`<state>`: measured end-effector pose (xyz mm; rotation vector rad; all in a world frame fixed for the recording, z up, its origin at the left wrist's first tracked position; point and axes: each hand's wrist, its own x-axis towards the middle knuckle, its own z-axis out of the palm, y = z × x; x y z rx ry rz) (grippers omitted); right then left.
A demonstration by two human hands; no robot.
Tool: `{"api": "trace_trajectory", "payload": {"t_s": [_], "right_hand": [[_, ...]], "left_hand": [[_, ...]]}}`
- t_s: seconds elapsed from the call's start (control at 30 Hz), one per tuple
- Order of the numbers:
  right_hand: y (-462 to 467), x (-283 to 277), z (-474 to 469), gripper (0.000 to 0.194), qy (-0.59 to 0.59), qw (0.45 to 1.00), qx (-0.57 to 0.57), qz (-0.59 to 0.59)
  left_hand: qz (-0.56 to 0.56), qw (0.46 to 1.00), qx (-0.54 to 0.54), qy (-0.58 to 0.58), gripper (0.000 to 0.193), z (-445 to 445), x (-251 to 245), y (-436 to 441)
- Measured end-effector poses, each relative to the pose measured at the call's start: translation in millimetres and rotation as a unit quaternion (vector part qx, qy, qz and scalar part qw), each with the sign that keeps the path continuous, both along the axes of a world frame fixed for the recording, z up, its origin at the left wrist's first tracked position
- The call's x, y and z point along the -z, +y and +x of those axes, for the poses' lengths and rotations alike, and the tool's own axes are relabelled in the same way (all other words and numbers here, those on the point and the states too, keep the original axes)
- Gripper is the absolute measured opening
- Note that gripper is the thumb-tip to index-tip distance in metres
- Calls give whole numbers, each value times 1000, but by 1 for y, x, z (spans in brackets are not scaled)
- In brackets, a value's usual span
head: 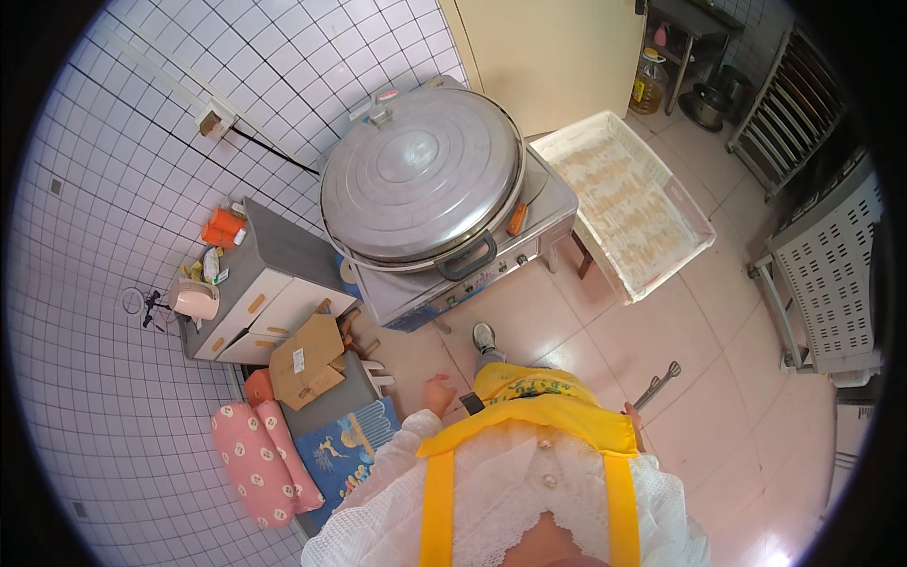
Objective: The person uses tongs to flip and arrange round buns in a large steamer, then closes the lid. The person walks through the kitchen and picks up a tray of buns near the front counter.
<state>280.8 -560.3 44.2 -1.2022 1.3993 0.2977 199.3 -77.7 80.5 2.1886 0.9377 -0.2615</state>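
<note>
My left hand (439, 395) hangs beside the yellow apron (531, 418), fingers loosely curled, with no object visible in it. My right hand (633, 417), partly hidden by the apron's edge, grips metal tongs (659, 385) that point away over the floor. Ahead stands a large round electric griddle with its metal lid (418, 163) down and a black handle (468, 261) at the front. An orange-handled tool (517, 220) lies on the griddle's right corner. To its right, a white plastic crate (691, 251) holds rows of pale, floury pieces.
A grey-topped cabinet (283, 234) with a pink kettle (195, 299) stands left. Near it are a flattened cardboard box (308, 361) and a pink cushion (251, 461). A tray rack (786, 113) and a perforated metal panel (829, 283) stand right. An oil jug (646, 88) is by the door (553, 57).
</note>
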Motion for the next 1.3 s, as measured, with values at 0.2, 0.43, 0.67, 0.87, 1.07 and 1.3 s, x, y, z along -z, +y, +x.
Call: {"api": "trace_trajectory", "payload": {"t_s": [0.2, 0.43, 0.67, 0.87, 1.07, 1.3], "right_hand": [[9, 6, 23, 23, -15, 998, -5, 56], [20, 10, 39, 24, -25, 994, -85, 57], [20, 12, 37, 24, -21, 996, -79, 39], [18, 13, 33, 25, -21, 998, -54, 36], [17, 13, 29, 25, -20, 997, -63, 49], [17, 11, 27, 26, -6, 998, -65, 22]], "left_hand": [[-34, 999, 7, 6, 37, 12, -11, -6], [-86, 994, -12, 59, 34, -6, 4, 2], [-100, 990, -31, 92, 29, -11, 0, -2], [-136, 988, -31, 61, 27, 0, -12, -3], [-52, 998, -12, 35, 27, 6, -19, -9], [-61, 998, -22, 22, 20, 6, 1, 1]]}}
